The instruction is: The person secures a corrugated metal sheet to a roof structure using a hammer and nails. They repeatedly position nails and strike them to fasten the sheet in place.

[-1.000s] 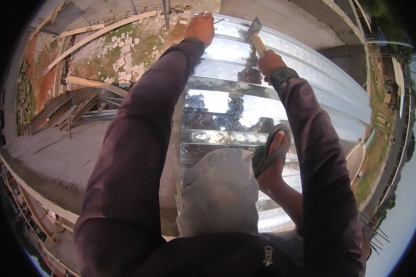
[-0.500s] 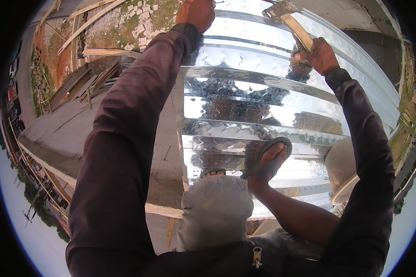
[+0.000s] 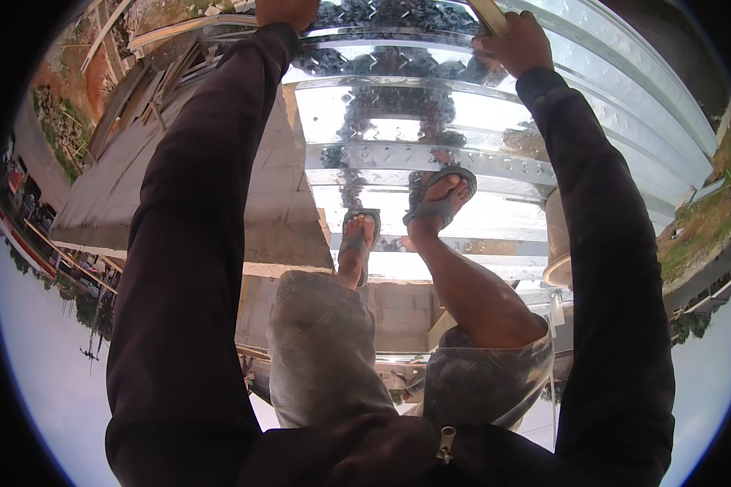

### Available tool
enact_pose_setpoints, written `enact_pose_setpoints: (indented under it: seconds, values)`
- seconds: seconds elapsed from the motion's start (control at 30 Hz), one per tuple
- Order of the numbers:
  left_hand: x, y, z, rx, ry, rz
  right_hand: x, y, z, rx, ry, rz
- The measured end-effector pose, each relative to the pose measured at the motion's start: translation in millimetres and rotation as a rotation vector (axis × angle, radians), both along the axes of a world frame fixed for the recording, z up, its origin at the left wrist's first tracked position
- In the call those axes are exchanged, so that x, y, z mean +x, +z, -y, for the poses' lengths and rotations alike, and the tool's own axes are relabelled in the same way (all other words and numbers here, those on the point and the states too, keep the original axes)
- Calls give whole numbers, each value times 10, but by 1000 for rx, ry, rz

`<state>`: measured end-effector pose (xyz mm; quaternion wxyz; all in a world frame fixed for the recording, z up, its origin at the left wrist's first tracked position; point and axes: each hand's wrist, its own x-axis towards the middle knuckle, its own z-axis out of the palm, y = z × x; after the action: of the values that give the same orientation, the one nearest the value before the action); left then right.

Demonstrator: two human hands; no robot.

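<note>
My right hand is closed around the wooden handle of a hammer; the hammer's head lies beyond the upper edge of the view. At the top left, the upper edge cuts off my left hand and hides its fingers. It is over the left edge of shiny corrugated metal decking, whose ribs run crosswise. My feet, in dark sandals, are on the near part of this decking, the right foot farther forward than the left foot.
A pale block wall top borders the decking on the left, with a drop beyond it. Stacked boards and a timber beam lie farther left. A round bucket-like container stands by my right forearm.
The view has shifted, so both hands sit higher and farther left in it, and the hammer head has left the picture. Both legs and feet now show more fully. The hammer stays in my right hand.
</note>
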<state>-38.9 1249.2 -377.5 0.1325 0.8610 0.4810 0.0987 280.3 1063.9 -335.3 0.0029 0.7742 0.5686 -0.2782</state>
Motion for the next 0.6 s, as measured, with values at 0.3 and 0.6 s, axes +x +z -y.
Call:
enact_pose_setpoints:
  seconds: [0.3, 0.6]
  values:
    - [122, 43, -96, -14, -127, -35, -71, 210, -116, -194, -189, -28]
    - [160, 131, -146, -69, -144, 30, -51, 147, -29, -48, -161, -24]
